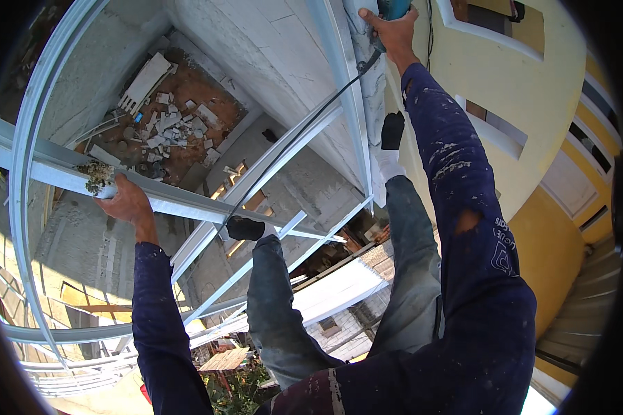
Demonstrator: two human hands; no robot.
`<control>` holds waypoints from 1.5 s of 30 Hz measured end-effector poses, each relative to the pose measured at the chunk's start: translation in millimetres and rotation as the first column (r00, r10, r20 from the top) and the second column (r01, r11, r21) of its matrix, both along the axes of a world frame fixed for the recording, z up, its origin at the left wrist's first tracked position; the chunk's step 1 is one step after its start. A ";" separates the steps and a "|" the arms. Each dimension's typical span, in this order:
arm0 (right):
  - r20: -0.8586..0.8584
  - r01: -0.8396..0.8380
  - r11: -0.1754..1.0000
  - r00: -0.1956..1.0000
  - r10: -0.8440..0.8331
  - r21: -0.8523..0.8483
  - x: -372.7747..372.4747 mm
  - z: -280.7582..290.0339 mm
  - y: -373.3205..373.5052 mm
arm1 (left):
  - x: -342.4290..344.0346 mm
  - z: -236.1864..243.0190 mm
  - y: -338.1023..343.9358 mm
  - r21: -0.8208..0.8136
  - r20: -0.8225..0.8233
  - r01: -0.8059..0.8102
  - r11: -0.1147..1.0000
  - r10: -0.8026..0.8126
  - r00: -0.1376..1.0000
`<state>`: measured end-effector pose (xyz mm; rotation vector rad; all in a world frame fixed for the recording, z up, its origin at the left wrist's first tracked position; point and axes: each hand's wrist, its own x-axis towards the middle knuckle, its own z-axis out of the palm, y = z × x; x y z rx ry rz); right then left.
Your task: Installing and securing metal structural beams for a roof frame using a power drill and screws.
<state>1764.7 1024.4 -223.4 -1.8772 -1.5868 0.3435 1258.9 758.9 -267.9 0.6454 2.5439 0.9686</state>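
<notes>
At the top of the head view my right hand [396,36] is closed around a teal corded power tool [394,8], mostly cut off by the frame. Its black cable [304,126] runs down and left, past my left foot. My left hand [130,205] is at a grey metal beam [180,200], fingers curled. Beside its thumb and fingertips a rough, crumbly clump [95,176] sits over the beam, with something pale below it. Exactly what those fingers grip is unclear. My left foot [245,228], in a dark shoe, rests by a beam crossing; my right foot [392,131] is on the wall top.
I am high over a roofless space. Far below, broken rubble [176,131] lies on brown soil. Curved metal rails [24,228] sweep round the left, and thinner bars [325,238] cross between my legs. On the right stands a yellow building wall [526,83] with window openings.
</notes>
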 end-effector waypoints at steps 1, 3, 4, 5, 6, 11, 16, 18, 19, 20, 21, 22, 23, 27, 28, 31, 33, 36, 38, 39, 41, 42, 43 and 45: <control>0.000 -0.008 1.000 1.000 0.008 0.003 4.3 -0.5 0.2 | 2.1 1.9 1.6 0.029 0.021 0.000 1.000 0.000 1.000; -0.215 -0.031 0.965 0.976 -0.027 -0.261 14.1 -0.9 -1.6 | 4.9 6.4 4.7 0.026 0.027 -0.013 1.000 0.013 1.000; -0.217 -0.040 0.965 0.976 -0.017 -0.258 20.1 -5.1 -1.8 | 6.7 8.7 5.5 0.019 0.032 -0.017 1.000 0.017 0.999; -0.189 -0.030 0.968 0.982 -0.018 -0.251 26.6 -8.6 1.4 | 7.1 6.6 4.9 0.026 0.032 -0.028 0.999 0.027 0.999; -0.162 -0.020 0.970 0.987 -0.020 -0.242 33.4 -12.6 5.5 | 5.4 2.4 3.0 0.035 0.003 0.005 0.999 -0.005 1.000; -0.050 0.028 0.969 0.998 -0.041 -0.246 38.0 -25.7 5.5 | 1.0 -5.7 -0.7 0.091 -0.004 0.021 0.996 -0.021 1.000; -0.001 0.077 0.959 0.997 -0.080 -0.272 27.3 -28.2 2.0 | -17.6 -21.8 -12.7 -0.007 -0.106 0.051 0.999 -0.051 0.993; -0.032 0.102 0.953 0.993 -0.116 -0.286 20.3 -26.7 -0.5 | -24.4 -28.4 -13.3 -0.006 -0.152 0.041 0.999 -0.042 0.987; -0.025 0.114 0.954 0.992 -0.126 -0.278 17.0 -24.8 -2.0 | -27.7 -31.1 -14.3 0.010 -0.145 0.043 0.999 -0.041 0.989; -0.023 0.130 0.953 0.990 -0.142 -0.272 8.3 -17.6 -4.9 | -33.8 -30.8 -15.0 0.025 -0.142 0.050 0.998 -0.046 0.989; -0.093 0.159 0.918 0.974 -0.205 -0.363 0.0 -9.6 -5.0 | -41.3 -27.2 -16.3 0.025 -0.160 0.060 0.998 -0.055 0.986; -0.109 0.165 0.919 0.970 -0.217 -0.359 -6.8 -3.5 -6.7 | -48.7 -23.4 -16.0 -0.064 -0.122 0.031 0.997 -0.038 0.992; -0.131 0.154 0.917 0.968 -0.216 -0.369 -10.8 -1.4 -6.5 | -47.4 -17.8 -9.5 -0.151 -0.083 0.006 0.989 -0.018 0.996; -0.166 0.162 0.889 0.953 -0.254 -0.428 -6.8 5.6 -12.8 | 38.5 31.1 26.3 -0.548 -0.406 -0.322 0.772 0.091 0.909; -0.199 0.167 0.885 0.941 -0.275 -0.435 -13.2 6.8 -14.9 | 53.6 45.1 34.5 -0.523 -0.434 -0.331 0.785 0.089 0.897; -0.354 0.158 0.921 0.889 -0.290 -0.357 -12.9 -3.8 -18.5 | 114.6 65.4 58.8 -0.231 -0.416 0.182 0.956 -0.266 0.869; -0.429 0.156 0.928 0.852 -0.300 -0.340 -2.0 -9.5 -21.5 | 196.5 76.9 101.1 0.064 0.014 0.337 0.939 -0.338 0.941; -0.676 0.156 0.916 0.631 -0.380 -0.370 14.4 -10.4 -34.5 | 301.7 111.5 169.7 0.290 0.650 0.228 0.930 -0.366 0.666; -0.706 0.140 0.942 0.631 -0.323 -0.306 -1.8 21.0 -60.2 | 330.8 143.4 202.1 0.230 0.801 0.278 0.933 -0.344 0.490; -0.707 0.121 0.962 0.657 -0.261 -0.244 -0.7 40.6 -71.4 | 349.2 155.9 214.8 0.247 0.795 0.279 0.928 -0.359 0.489; -0.659 0.073 0.989 0.739 -0.139 -0.128 -0.2 84.2 -100.2 | 379.2 176.1 233.6 0.054 0.928 0.396 0.917 -0.193 0.318; -0.602 0.047 0.996 0.795 -0.080 -0.071 2.1 104.5 -117.4 | 389.5 188.2 237.3 0.050 0.979 0.445 0.894 -0.132 0.156; -0.582 0.002 0.996 0.811 -0.055 -0.092 7.6 117.5 -136.8 | 404.8 204.6 240.1 0.028 0.993 0.432 0.901 -0.074 0.088; -0.517 -0.114 0.989 0.855 0.049 -0.094 13.2 142.4 -175.8 | 420.9 228.2 232.4 0.012 0.999 0.448 0.894 -0.024 0.022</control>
